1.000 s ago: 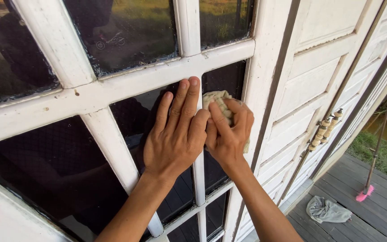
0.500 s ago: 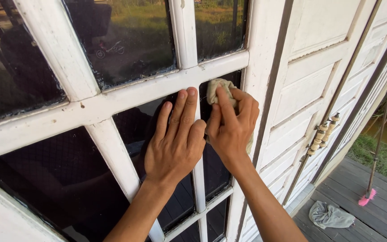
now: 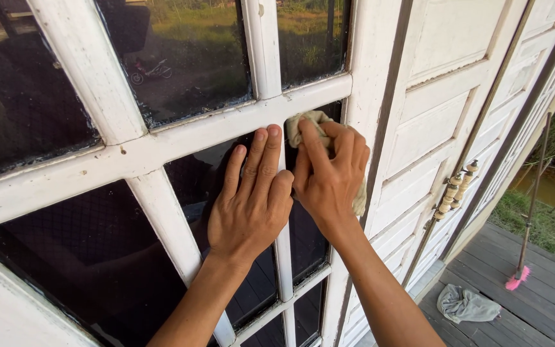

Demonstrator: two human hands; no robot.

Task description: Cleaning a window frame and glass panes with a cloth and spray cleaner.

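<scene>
The right hand [image 3: 329,180] grips a beige cloth [image 3: 304,123] against the top corner of the narrow pane [image 3: 306,241]; the left hand [image 3: 252,199] lies flat, open, bracing; press firmly into the edges.

1. A white wooden window frame [image 3: 162,144] with worn paint is seen, divided by bars into dark glass panes [image 3: 181,51].
2. Grass and daylight are reflected in the upper panes.
3. White panelled doors [image 3: 444,96] are placed to the right.
4. A floor of grey planks [image 3: 547,302] is seen below, where a grey rag [image 3: 467,303] is lying.
</scene>
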